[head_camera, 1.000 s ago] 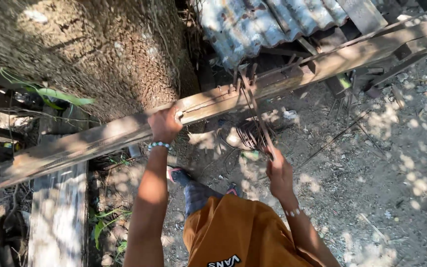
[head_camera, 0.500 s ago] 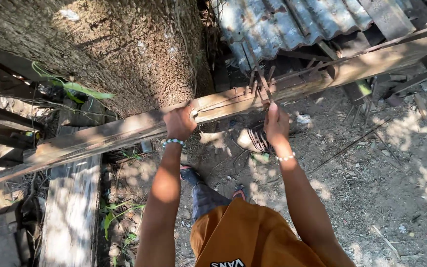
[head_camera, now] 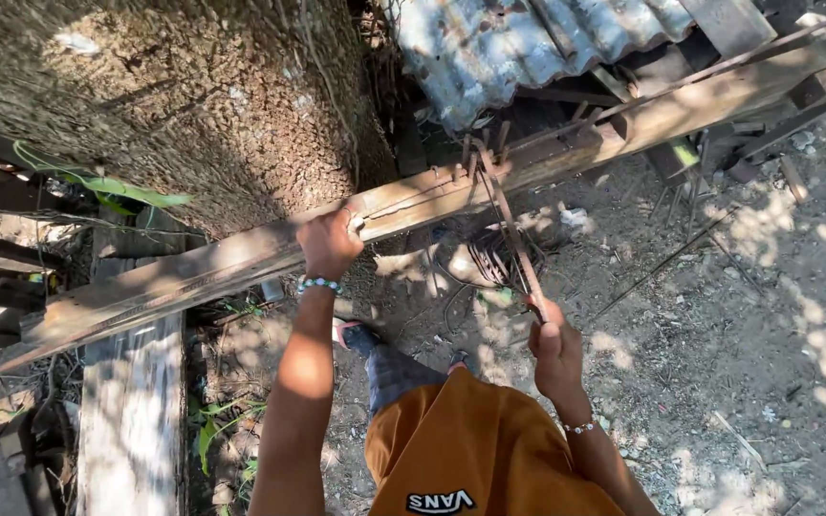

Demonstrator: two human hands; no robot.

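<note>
Wooden beam (head_camera: 222,268): long, weathered, pale, sunlit; runs on a diagonal, low end beside the tree trunk (head_camera: 203,105), rising away from it. Rusty steel rod (head_camera: 513,239): thin, dark brown, tilted; upper end hooked among short metal pegs on the beam, away from the trunk; lower end hangs free below the beam.

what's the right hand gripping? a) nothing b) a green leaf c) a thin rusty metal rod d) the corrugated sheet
c: the right hand is closed around the lower end of a thin rusty metal rod that runs up to the wooden beam, which the left hand holds.
</note>
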